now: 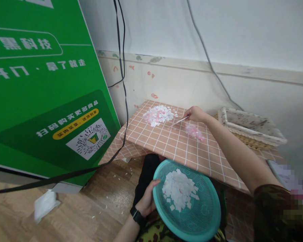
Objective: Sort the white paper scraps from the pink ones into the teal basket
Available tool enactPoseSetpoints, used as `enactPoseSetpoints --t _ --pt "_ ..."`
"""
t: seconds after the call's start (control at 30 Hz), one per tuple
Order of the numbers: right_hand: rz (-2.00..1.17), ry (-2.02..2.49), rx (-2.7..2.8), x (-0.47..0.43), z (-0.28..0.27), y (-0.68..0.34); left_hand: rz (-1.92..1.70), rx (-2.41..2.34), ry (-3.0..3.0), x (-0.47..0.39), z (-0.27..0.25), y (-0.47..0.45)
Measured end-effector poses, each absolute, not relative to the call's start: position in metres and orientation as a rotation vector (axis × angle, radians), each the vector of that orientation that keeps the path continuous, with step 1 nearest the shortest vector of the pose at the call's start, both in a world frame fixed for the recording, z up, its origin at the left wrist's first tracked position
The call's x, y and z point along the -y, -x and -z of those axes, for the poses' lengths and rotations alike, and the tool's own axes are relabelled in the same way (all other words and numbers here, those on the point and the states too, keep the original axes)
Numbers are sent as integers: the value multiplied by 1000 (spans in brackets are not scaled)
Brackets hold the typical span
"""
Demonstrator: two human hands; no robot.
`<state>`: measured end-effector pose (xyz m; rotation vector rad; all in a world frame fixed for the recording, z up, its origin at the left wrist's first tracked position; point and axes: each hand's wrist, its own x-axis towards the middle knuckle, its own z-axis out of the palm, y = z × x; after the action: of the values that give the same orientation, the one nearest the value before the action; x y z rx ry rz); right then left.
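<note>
My left hand (146, 201) grips the left rim of a round teal plastic basket (207, 215) held over my lap; a heap of white paper scraps (179, 190) lies in it. My right hand (195, 114) reaches out over the small table (166, 148) and holds a thin white stick (178, 121), whose tip points left toward a pile of white and pink scraps (158, 115). A smaller heap of pink scraps (194, 132) lies just below my right hand.
The table has a pink checked cloth. A wicker tray with a white liner (249, 129) stands at its right end. A large green signboard (40, 90) leans at the left, with black cables (123, 84) hanging by it. Scraps and a white packet (45, 204) lie on the wooden floor.
</note>
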<state>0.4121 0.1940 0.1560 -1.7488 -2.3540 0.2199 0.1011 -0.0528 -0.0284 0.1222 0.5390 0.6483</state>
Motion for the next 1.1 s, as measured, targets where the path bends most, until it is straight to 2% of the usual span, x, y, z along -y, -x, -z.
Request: enactPoseSetpoints --t 0.17,0.37,0.53,0.63,0.8,1.1 --pt "-349 1709 2414 -185 -162 -430 -656 -544 -162 52 24 -102" --pt "-334 1734 2228 -161 -185 -429 -656 -551 -158 53 21 -102" --pt "-858 1584 1995 -117 -174 -391 -671 -553 -176 53 23 -103" --pt "-1032 1624 1752 -99 -149 -376 -660 -561 -174 53 23 -103" --pt "-1002 1714 1519 -90 -123 -396 -648 -564 -160 53 26 -102" --pt "-764 1878 1412 -83 -137 -455 -656 -522 -130 52 30 -103"
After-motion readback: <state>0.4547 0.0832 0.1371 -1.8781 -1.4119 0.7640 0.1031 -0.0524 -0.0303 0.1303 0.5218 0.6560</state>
